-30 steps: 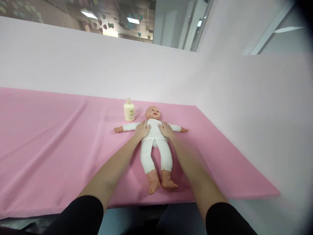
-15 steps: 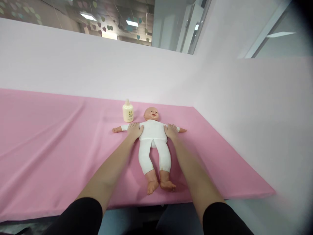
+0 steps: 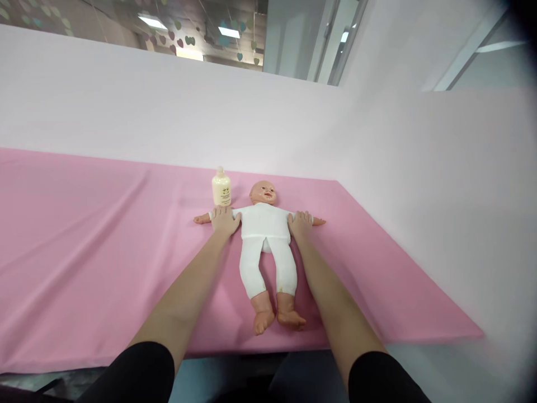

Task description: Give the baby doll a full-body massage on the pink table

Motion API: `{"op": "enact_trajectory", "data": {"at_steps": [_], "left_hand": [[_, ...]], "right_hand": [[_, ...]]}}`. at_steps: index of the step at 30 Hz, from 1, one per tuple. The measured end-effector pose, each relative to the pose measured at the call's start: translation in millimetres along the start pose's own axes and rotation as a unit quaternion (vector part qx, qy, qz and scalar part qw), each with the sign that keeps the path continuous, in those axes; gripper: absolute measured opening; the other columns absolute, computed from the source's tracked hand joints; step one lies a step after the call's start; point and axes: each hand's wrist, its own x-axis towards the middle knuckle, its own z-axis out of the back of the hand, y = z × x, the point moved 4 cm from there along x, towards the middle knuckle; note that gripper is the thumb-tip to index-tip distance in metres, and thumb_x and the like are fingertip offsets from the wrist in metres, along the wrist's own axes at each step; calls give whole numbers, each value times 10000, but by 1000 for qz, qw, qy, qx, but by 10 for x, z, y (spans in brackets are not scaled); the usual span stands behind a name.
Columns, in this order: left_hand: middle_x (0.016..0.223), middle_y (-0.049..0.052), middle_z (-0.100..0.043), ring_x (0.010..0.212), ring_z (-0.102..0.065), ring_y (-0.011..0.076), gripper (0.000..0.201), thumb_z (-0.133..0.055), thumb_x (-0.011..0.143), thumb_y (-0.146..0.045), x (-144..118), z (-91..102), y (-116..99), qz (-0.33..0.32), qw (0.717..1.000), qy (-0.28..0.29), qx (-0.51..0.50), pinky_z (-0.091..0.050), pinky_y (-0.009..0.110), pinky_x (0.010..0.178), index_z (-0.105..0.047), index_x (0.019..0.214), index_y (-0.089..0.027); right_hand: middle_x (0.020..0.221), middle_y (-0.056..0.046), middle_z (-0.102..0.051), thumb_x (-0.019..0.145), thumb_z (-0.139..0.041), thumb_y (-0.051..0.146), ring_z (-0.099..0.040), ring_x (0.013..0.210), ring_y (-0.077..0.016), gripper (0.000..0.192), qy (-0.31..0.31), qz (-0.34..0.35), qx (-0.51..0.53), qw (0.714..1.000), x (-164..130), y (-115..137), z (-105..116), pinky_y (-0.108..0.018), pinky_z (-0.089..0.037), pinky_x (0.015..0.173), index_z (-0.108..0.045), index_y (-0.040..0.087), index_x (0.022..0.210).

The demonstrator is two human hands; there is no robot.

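A baby doll [image 3: 265,221] in a white top and trousers lies on its back with arms stretched out sideways and bare feet towards me. My left hand [image 3: 225,220] rests over the doll's sleeved arm on the left, fingers laid across it and thumb spread towards the chest. Over the other arm lies my right hand [image 3: 300,224] in the same way, its thumb at the side of the torso. Both hands look open, though their undersides are hidden. Just beyond my left fingertips stands a pale yellow bottle [image 3: 221,189] with a printed label.
Pink cloth [image 3: 104,252] with several creases covers the table. A white wall [image 3: 168,117] rises behind it and another closes off the right side. Windows sit above, with hanging heart shapes beyond the glass. The table's front edge lies under my forearms.
Both hands have slid outward along the doll's arms, away from the torso and towards its hands. The camera view has shifted slightly. Doll and bottle stay in place.
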Motion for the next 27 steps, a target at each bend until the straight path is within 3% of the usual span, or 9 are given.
{"op": "enact_trajectory", "data": {"at_steps": [5, 9, 13, 15, 18, 20, 24, 27], "left_hand": [[1244, 139, -565, 1207, -431, 320, 504, -307, 896, -486, -22, -4, -60, -26, 1000, 6, -12, -190, 486, 1076, -551, 1192, -158], [1382, 87, -468, 1295, -373, 245, 486, -229, 941, -419, -22, -91, -244, -96, 989, 63, -97, -168, 473, 1103, -436, 1322, -198], [1495, 65, -294, 1387, -237, 185, 494, -220, 951, -334, -28, -180, -374, -133, 973, 110, -156, -160, 390, 1128, -303, 1415, -185], [1499, 75, -279, 1394, -220, 184, 498, -213, 950, -296, -32, -198, -385, -137, 971, 115, -156, -161, 381, 1130, -289, 1423, -161], [1494, 92, -287, 1390, -232, 185, 504, -202, 947, -269, -38, -199, -381, -151, 972, 113, -142, -167, 372, 1131, -289, 1426, -140], [1495, 96, -283, 1390, -230, 185, 508, -208, 945, -269, -37, -203, -381, -155, 972, 115, -131, -175, 367, 1131, -280, 1430, -137], [1495, 82, -287, 1389, -233, 188, 513, -197, 948, -287, -32, -218, -392, -140, 975, 116, -126, -174, 377, 1133, -266, 1435, -141], [1496, 80, -286, 1388, -234, 192, 521, -187, 952, -309, -44, -209, -403, -136, 976, 110, -130, -162, 367, 1137, -265, 1436, -132]], "right_hand": [[1252, -163, -552, 927, -298, 342, -357, 1281, -286, 440, 38, 27, 21, 999, 18, 38, 33, -460, -146, 1083, -552, 87, 1178], [1347, -97, -490, 953, -213, 335, -354, 1304, -251, 455, 121, 87, 108, 983, 15, 268, 88, -490, -156, 1093, -470, 171, 1290], [1498, -121, -256, 944, -261, 422, -221, 1388, -278, 555, 206, 170, 164, 950, -129, 660, 214, -502, -177, 1105, -255, 169, 1438], [1529, -110, -157, 930, -311, 455, -112, 1413, -313, 589, 210, 231, 150, 938, -274, 855, 317, -536, -139, 1110, -257, 168, 1442], [1516, -64, -219, 946, -272, 457, -123, 1419, -262, 560, 231, 350, 143, 896, -582, 1087, 477, -551, -49, 1125, -245, 210, 1447], [1521, -78, -189, 945, -285, 462, -147, 1417, -243, 578, 231, 398, 148, 875, -786, 1154, 597, -524, -57, 1135, -219, 197, 1455], [1480, -15, -313, 954, -311, 418, -204, 1404, -203, 450, 254, 503, 170, 808, -1204, 1193, 872, -508, -21, 1143, -358, 317, 1390], [1446, 8, -380, 951, -336, 422, -181, 1410, -179, 402, 274, 574, 185, 749, -1468, 1201, 1077, -456, -39, 1155, -492, 302, 1301]]}}
